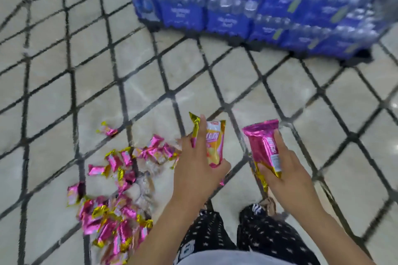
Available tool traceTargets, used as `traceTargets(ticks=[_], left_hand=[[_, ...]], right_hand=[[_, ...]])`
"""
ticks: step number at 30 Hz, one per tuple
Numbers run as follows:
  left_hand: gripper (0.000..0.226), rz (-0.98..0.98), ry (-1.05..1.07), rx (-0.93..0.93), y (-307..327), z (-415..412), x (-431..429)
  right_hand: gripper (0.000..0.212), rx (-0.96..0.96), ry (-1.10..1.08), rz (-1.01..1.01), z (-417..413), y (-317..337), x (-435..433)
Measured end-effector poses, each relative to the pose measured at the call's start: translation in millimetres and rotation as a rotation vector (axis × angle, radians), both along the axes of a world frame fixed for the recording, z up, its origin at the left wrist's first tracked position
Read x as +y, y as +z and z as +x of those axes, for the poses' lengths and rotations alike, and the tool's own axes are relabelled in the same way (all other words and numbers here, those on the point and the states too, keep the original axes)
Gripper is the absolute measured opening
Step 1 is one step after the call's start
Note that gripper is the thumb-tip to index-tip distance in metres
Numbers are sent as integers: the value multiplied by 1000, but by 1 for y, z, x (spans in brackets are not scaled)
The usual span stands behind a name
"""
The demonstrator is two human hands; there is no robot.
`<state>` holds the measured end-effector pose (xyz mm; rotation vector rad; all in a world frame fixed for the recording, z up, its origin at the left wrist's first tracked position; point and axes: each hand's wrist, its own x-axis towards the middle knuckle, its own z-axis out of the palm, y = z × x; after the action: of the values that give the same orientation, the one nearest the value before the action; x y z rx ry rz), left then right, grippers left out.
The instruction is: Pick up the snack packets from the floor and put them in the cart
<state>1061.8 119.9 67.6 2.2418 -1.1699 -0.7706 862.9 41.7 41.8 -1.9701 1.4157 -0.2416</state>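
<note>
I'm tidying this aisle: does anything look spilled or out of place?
Yes. Pink and gold snack packets lie strewn over the tiled floor left of the person's feet, one stray packet apart from the heap. The left hand and right hand each hold one more.

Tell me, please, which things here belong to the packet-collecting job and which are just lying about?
Job:
left hand gripping a yellow-pink packet
right hand gripping a pink packet
pile of packets
wire mesh, apparently the cart's

Lying about:
blue bottle packs
</note>
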Motion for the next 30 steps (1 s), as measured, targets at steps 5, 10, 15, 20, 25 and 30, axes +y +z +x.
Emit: traceTargets(ticks=[5, 10, 15, 20, 25, 30], left_hand=[[109, 1, -231, -40, 21, -75, -39], [109, 52, -403, -68, 30, -174, -81], [110, 77, -611, -94, 33, -298, -126], [108, 78, -733, -63, 27, -412, -156], [106, 148, -941, -74, 27, -497, -169], [105, 212, -1111, -102, 23, -555, -183]], right_hand=[[81, 7, -217, 61, -100, 13, -2], [79, -60, -438, 93, -206, 21, -7], [77, -122, -684, 37, -334, 28, -11], [76, -69, -877, -2, -448, 30, -3], [74, -95, -1085, -10, -517, 34, 25], [68, -210, -1294, 83, -552, 23, 46]])
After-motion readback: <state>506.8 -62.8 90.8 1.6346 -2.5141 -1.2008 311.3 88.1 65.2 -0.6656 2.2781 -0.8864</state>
